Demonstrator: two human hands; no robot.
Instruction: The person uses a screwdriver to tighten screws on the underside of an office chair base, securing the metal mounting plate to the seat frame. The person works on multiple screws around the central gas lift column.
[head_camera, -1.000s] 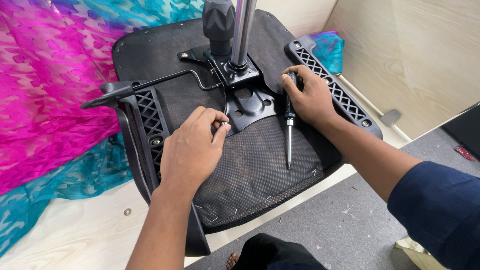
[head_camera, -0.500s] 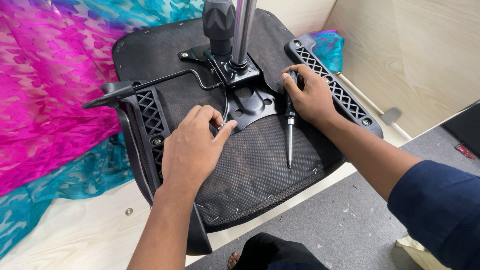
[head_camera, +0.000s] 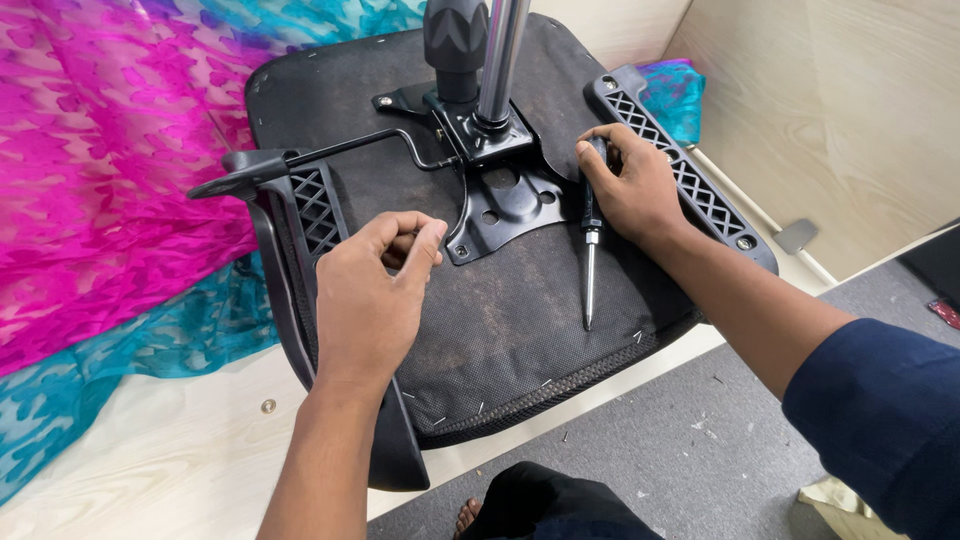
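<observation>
One upturned black chair seat (head_camera: 520, 330) lies on the bench (head_camera: 150, 460). Over its near half, the left hand (head_camera: 370, 300) curls, fingertips pinched together. Beside the seat's metal plate (head_camera: 505, 205), the right hand (head_camera: 630, 185) grips one screwdriver (head_camera: 590, 255). Two armrests flank it.
</observation>
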